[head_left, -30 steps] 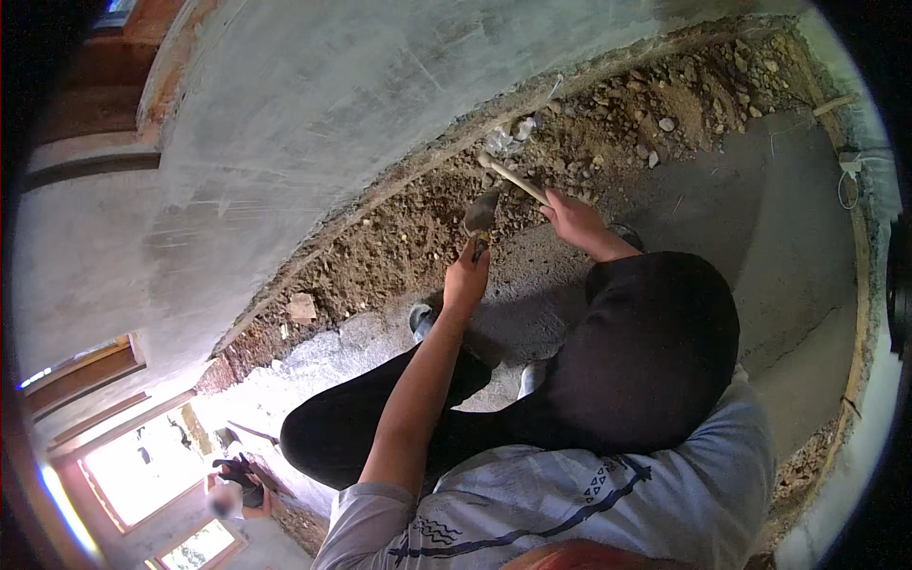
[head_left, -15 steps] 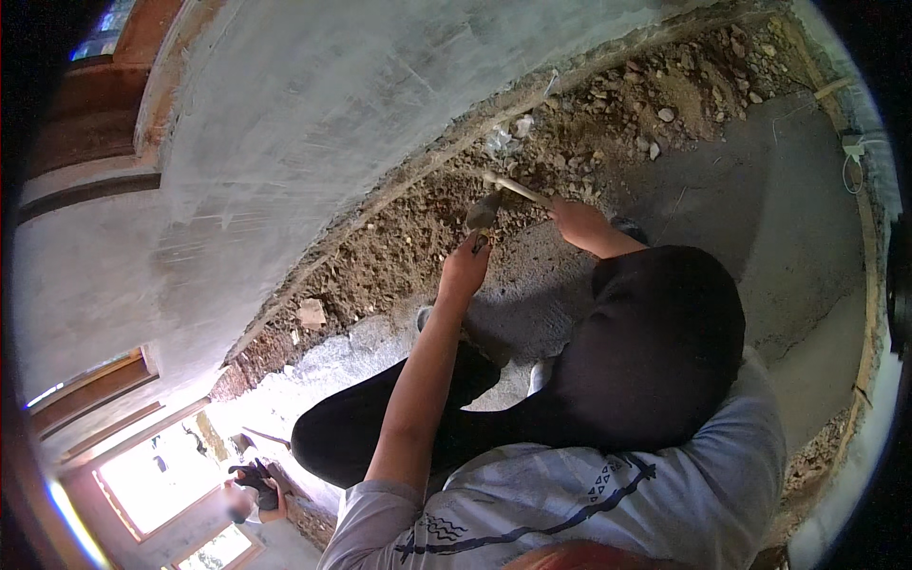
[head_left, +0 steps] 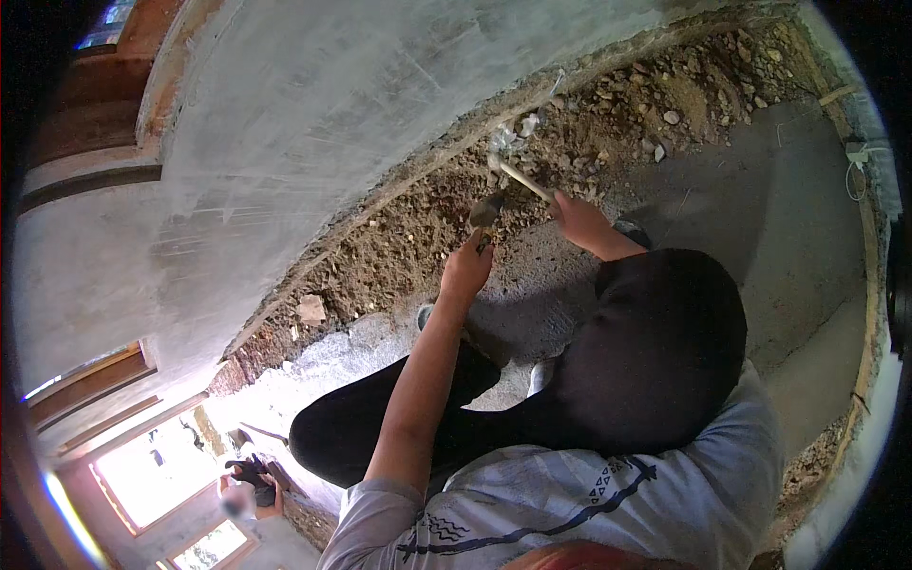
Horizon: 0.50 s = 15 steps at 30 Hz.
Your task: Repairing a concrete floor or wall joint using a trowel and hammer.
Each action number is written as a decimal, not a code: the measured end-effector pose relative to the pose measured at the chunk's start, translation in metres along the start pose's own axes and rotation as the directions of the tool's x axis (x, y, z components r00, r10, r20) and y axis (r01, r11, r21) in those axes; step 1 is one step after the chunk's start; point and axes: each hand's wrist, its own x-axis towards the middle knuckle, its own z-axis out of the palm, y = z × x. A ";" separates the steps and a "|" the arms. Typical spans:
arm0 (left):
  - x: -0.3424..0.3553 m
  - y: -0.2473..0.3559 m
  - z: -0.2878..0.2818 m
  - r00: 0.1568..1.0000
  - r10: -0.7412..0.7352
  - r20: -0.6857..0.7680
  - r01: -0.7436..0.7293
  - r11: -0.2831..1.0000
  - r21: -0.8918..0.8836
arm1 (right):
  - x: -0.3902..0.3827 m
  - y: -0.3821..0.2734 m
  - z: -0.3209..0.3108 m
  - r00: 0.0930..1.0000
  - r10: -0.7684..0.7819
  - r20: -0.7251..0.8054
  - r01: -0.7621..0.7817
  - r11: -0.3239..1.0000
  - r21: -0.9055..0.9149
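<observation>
My left hand (head_left: 465, 269) is wrapped round the handle of a small trowel (head_left: 485, 211), its dirty blade pointing away over the loose soil. In my right hand (head_left: 582, 224) is a hammer (head_left: 525, 181) with a pale, straight handle. Its small head is at the far end, a little beyond the trowel's tip and apart from it; the head's exact shape is hard to make out. Both tools are over the strip of brown earth and stones (head_left: 418, 223) between the wall and the grey concrete floor (head_left: 551, 275).
A plastered wall (head_left: 313, 114) curves along the far side. Crumpled clear plastic (head_left: 508, 136) lies in the rubble beyond the hammer. A broken piece of brick (head_left: 311, 309) rests on the soil at left. Another person (head_left: 252, 489) is near bright windows at lower left. A white socket with cable (head_left: 857, 154) is at right.
The hammer's head has moved slightly up and away from the trowel, and my right hand has shifted a little with it. My left hand and the trowel have barely moved.
</observation>
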 end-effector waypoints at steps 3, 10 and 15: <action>0.003 -0.001 0.004 1.000 -0.007 0.023 0.007 1.000 -0.021 | -0.005 0.005 0.010 0.861 -0.345 -0.373 0.356 0.934 -0.041; -0.001 0.005 -0.009 0.994 -0.083 0.072 0.083 0.997 0.005 | 0.000 -0.002 0.009 0.978 -0.171 -0.118 0.153 0.978 -0.142; -0.002 0.008 -0.009 0.989 -0.101 0.110 0.104 0.994 -0.017 | 0.009 0.003 0.002 1.000 -0.024 -0.001 0.023 0.982 -0.189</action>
